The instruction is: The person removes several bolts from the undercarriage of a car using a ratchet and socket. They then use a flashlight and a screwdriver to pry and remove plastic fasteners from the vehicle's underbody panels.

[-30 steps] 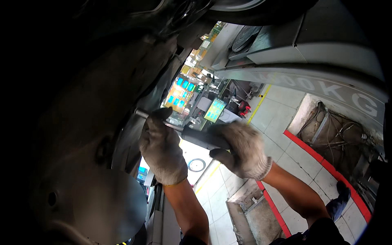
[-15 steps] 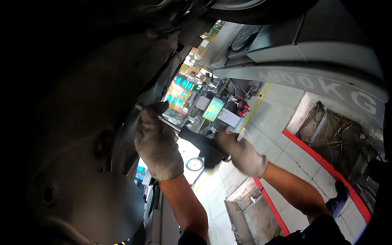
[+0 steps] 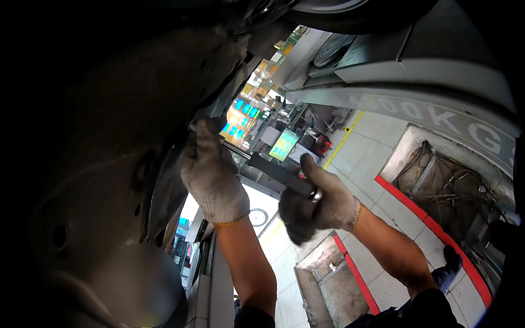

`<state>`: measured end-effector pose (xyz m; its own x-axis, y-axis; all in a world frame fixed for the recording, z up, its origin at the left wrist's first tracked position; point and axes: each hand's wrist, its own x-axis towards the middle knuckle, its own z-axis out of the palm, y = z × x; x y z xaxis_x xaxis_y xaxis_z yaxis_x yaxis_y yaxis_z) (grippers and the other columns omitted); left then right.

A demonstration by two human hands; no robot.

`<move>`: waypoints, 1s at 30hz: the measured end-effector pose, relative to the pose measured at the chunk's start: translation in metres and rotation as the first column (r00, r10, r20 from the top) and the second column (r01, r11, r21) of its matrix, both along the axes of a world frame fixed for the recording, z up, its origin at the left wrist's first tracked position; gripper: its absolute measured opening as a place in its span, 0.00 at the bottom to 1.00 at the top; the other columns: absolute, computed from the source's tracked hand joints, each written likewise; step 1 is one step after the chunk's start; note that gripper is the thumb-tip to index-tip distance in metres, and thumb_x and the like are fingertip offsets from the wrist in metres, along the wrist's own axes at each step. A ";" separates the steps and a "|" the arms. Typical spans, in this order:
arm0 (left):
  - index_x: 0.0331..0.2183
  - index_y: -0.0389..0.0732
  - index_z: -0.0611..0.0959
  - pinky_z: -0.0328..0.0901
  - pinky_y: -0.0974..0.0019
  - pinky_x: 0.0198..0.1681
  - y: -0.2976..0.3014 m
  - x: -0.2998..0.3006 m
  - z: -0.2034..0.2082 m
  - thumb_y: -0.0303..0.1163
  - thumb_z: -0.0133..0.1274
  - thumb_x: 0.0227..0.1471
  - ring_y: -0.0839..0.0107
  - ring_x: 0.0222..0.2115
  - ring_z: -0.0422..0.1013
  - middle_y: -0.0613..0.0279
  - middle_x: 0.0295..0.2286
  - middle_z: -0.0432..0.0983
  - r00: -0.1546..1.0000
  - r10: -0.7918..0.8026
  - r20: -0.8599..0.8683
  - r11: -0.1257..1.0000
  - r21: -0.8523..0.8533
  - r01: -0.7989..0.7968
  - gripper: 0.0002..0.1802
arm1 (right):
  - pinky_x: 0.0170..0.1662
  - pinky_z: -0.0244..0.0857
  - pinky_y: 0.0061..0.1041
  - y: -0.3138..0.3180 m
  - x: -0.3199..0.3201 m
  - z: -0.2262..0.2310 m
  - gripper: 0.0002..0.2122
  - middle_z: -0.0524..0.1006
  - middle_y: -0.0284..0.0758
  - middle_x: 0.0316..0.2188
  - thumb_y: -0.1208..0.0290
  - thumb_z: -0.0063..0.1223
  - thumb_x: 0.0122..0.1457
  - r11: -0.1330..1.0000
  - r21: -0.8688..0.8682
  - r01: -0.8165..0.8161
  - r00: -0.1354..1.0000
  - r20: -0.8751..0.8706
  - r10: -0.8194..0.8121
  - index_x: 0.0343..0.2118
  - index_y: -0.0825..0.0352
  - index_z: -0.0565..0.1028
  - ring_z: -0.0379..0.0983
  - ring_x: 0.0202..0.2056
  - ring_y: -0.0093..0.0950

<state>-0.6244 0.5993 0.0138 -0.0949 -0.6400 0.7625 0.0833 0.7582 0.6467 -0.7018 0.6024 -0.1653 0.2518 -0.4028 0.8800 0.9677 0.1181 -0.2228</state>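
Observation:
A ratchet-type wrench with a thick black handle [image 3: 281, 175] and a thin metal shaft slants down to the right in front of me. My left hand [image 3: 213, 177], in a soiled pale work glove, is closed around the shaft's upper end, beside the dark vehicle underside [image 3: 109, 142]. The glove and the shadow hide the wrench's head and whatever it sits on. At the handle's metal-tipped lower end is my gloved right hand [image 3: 322, 205]. Its palm lies behind the tip, thumb raised and fingers spread apart, with the fingertips dark and blurred.
Overhead, a tyre [image 3: 361, 19] hangs near a grey lift beam [image 3: 426, 112]. Red edging [image 3: 418, 213] borders a floor recess holding hoses and cables [image 3: 443, 180]. A lit screen [image 3: 284, 145] stands among workshop equipment. At right, a dark shoe [image 3: 452, 257] shows on the tiles.
My right hand has loosened from the handle's lower end. Its thumb now stands up and its fingers spread, baring the metal tip. The left hand stays at the upper end; the view shifts slightly.

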 end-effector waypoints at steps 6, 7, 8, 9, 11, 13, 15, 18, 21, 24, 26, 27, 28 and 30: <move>0.41 0.33 0.82 0.66 0.75 0.40 0.003 -0.009 0.000 0.36 0.56 0.61 0.76 0.36 0.75 0.60 0.36 0.81 0.999 0.002 -0.054 1.000 -0.021 -0.003 0.15 | 0.34 0.67 0.30 0.006 0.006 0.008 0.23 0.75 0.35 0.25 0.49 0.49 0.65 0.670 0.161 0.724 0.688 -0.221 -0.691 0.45 0.69 0.76 0.71 0.27 0.29; 0.41 0.32 0.81 0.66 0.75 0.41 0.002 -0.011 -0.001 0.36 0.56 0.61 0.76 0.36 0.76 0.59 0.36 0.81 0.996 0.014 -0.092 0.999 -0.029 -0.017 0.15 | 0.34 0.66 0.28 0.007 0.003 0.008 0.22 0.73 0.32 0.23 0.51 0.50 0.66 0.838 0.197 0.509 0.860 -0.160 -0.485 0.45 0.70 0.76 0.69 0.26 0.26; 0.40 0.32 0.82 0.66 0.74 0.40 -0.001 -0.008 -0.001 0.35 0.57 0.61 0.76 0.35 0.75 0.59 0.35 0.81 0.996 0.034 -0.078 0.999 -0.027 -0.036 0.14 | 0.33 0.66 0.27 0.009 0.001 0.008 0.21 0.72 0.29 0.22 0.52 0.52 0.66 0.943 0.215 0.255 0.967 -0.089 -0.241 0.44 0.70 0.77 0.67 0.25 0.23; 0.39 0.32 0.82 0.66 0.73 0.39 0.002 -0.010 0.001 0.35 0.57 0.61 0.76 0.33 0.74 0.59 0.34 0.81 0.998 0.043 -0.054 0.999 -0.029 -0.044 0.14 | 0.32 0.66 0.27 0.012 0.002 0.008 0.22 0.73 0.29 0.22 0.52 0.51 0.66 0.813 0.255 0.524 0.852 -0.145 -0.504 0.47 0.70 0.76 0.68 0.24 0.24; 0.39 0.32 0.83 0.66 0.71 0.38 0.002 -0.012 0.002 0.35 0.58 0.60 0.76 0.32 0.74 0.59 0.34 0.81 0.998 -0.007 -0.063 0.999 -0.054 0.003 0.14 | 0.29 0.67 0.28 -0.005 0.015 0.004 0.23 0.76 0.32 0.23 0.52 0.51 0.66 0.153 0.281 0.947 0.249 -0.345 -0.905 0.50 0.69 0.75 0.71 0.22 0.29; 0.41 0.32 0.82 0.66 0.71 0.36 -0.003 0.003 -0.001 0.36 0.57 0.61 0.76 0.31 0.73 0.59 0.34 0.81 0.994 0.090 -0.058 0.995 -0.026 -0.091 0.15 | 0.41 0.71 0.31 0.026 0.001 0.026 0.18 0.81 0.41 0.35 0.60 0.54 0.63 -0.717 -0.256 0.648 -0.757 -0.321 -0.570 0.52 0.63 0.74 0.78 0.40 0.42; 0.44 0.32 0.82 0.64 0.73 0.33 0.005 -0.006 -0.001 0.38 0.55 0.62 0.77 0.30 0.72 0.60 0.34 0.80 0.993 0.116 -0.031 0.993 -0.005 -0.117 0.17 | 0.38 0.71 0.30 0.012 -0.005 0.014 0.21 0.80 0.39 0.31 0.53 0.50 0.65 0.208 -0.035 0.978 0.185 -0.332 -0.925 0.51 0.66 0.75 0.78 0.35 0.35; 0.48 0.33 0.80 0.62 0.75 0.31 0.009 -0.006 -0.007 0.42 0.51 0.65 0.76 0.30 0.71 0.59 0.34 0.79 0.984 0.160 0.072 0.987 -0.030 -0.158 0.22 | 0.33 0.70 0.26 0.011 -0.008 -0.002 0.27 0.79 0.38 0.27 0.45 0.44 0.66 0.900 0.135 0.414 0.904 -0.180 -0.388 0.49 0.69 0.76 0.77 0.31 0.27; 0.45 0.37 0.81 0.54 0.75 0.22 -0.013 0.017 -0.049 0.45 0.43 0.68 0.82 0.21 0.62 0.68 0.24 0.71 0.843 0.388 0.372 0.907 -0.318 -0.277 0.21 | 0.30 0.68 0.22 0.029 -0.007 -0.021 0.25 0.79 0.38 0.26 0.48 0.44 0.67 0.297 0.024 0.955 0.279 -0.424 -0.862 0.49 0.70 0.76 0.76 0.28 0.25; 0.30 0.46 0.77 0.52 0.76 0.17 -0.056 0.070 -0.112 0.48 0.43 0.66 0.83 0.16 0.59 0.72 0.18 0.67 0.945 -0.044 0.323 0.867 0.482 -0.125 0.19 | 0.40 0.72 0.30 0.043 0.013 -0.073 0.14 0.81 0.44 0.35 0.66 0.51 0.65 -0.188 0.050 0.981 -0.139 -0.499 -0.856 0.48 0.71 0.75 0.79 0.36 0.32; 0.40 0.40 0.78 0.53 0.77 0.18 -0.073 0.092 -0.156 0.48 0.50 0.62 0.82 0.17 0.60 0.69 0.22 0.68 0.889 -0.334 0.312 0.725 0.688 0.031 0.19 | 0.41 0.73 0.30 0.055 0.015 -0.111 0.13 0.81 0.45 0.36 0.70 0.52 0.64 -0.153 0.039 0.987 -0.101 -0.591 -0.800 0.47 0.71 0.75 0.80 0.37 0.34; 0.47 0.37 0.77 0.52 0.77 0.18 -0.076 0.103 -0.179 0.47 0.52 0.61 0.82 0.17 0.59 0.68 0.25 0.68 0.881 -0.408 0.239 0.713 0.686 0.144 0.24 | 0.41 0.73 0.29 0.055 0.018 -0.132 0.12 0.81 0.45 0.36 0.72 0.52 0.63 -0.165 0.012 0.986 -0.124 -0.609 -0.783 0.47 0.71 0.76 0.80 0.37 0.34; 0.48 0.36 0.76 0.52 0.77 0.18 -0.082 0.110 -0.194 0.48 0.53 0.61 0.82 0.17 0.58 0.68 0.25 0.67 0.863 -0.474 0.173 0.655 0.724 0.215 0.25 | 0.41 0.73 0.28 0.055 0.022 -0.152 0.11 0.81 0.45 0.35 0.74 0.52 0.63 -0.168 -0.016 0.986 -0.141 -0.629 -0.765 0.46 0.71 0.76 0.80 0.37 0.34; 0.46 0.37 0.77 0.50 0.74 0.16 -0.081 0.106 -0.209 0.48 0.55 0.60 0.81 0.13 0.54 0.70 0.22 0.65 0.884 -0.453 0.111 0.604 0.768 0.213 0.24 | 0.41 0.73 0.27 0.065 0.028 -0.176 0.11 0.81 0.45 0.36 0.77 0.53 0.61 -0.107 0.003 0.994 -0.075 -0.691 -0.719 0.46 0.72 0.76 0.80 0.37 0.33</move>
